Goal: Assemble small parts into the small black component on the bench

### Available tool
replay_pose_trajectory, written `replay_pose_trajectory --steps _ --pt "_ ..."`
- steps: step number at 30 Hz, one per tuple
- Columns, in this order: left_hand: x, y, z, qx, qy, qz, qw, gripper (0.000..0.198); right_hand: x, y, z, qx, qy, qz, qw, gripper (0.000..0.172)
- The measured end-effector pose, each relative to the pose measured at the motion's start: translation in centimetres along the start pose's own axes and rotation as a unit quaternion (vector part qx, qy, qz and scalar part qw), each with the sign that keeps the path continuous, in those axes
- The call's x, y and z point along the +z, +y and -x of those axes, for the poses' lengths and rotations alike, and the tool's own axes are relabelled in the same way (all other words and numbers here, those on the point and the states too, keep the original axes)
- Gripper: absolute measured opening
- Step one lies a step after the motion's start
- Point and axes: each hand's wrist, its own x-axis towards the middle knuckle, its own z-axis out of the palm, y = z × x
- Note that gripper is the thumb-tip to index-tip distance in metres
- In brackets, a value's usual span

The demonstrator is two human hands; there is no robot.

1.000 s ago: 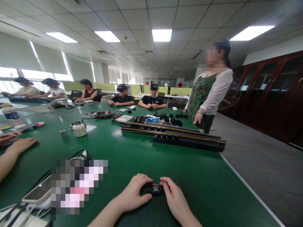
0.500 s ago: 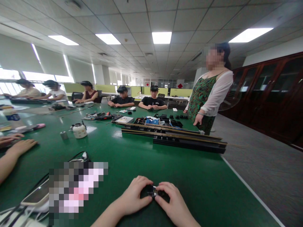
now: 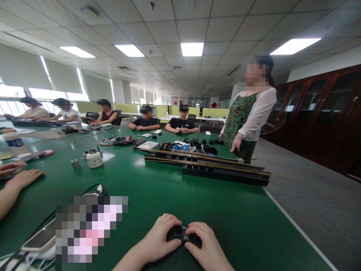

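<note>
Close to me, over the green table [image 3: 124,241], a small dark part with shiny metal bits [image 3: 184,234] sits between my two hands. My left hand [image 3: 160,238] grips its left side, with thumb in front and fingers behind. On the opposite side my right hand [image 3: 205,241] holds it the same way, thumb and fingertips pressed to it. Fingers hide much of the part, so its exact kind cannot be made out.
Black rails [image 3: 225,176] with thin brass-coloured rods lie ahead. A white jar [image 3: 94,158] and a grey cylinder [image 3: 75,164] stand left. Nearer are a phone [image 3: 39,237] and cables. A co-worker's hand [image 3: 26,178] rests at left; a person [image 3: 245,113] stands at right.
My hands stay on the small dark part, the fingers shifting slightly around it. The whole view has tilted a little.
</note>
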Motion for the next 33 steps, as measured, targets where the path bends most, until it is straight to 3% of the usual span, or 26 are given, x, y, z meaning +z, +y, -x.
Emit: replay_pose_trajectory --steps 12,21,33 --pt "-0.3 0.7 -0.1 -0.012 -0.013 -0.002 1.0 0.033 -0.1 0.9 -0.3 0.064 0.061 -0.141 0.986 0.016" --pt "-0.4 0.9 -0.2 -0.015 -0.01 0.004 1.0 0.034 0.1 1.8 -0.6 0.045 0.127 -0.244 0.96 0.013" --pt "-0.4 1.2 -0.1 -0.014 -0.012 -0.001 1.0 0.033 -0.1 2.7 -0.8 0.076 0.147 -0.382 0.909 0.035"
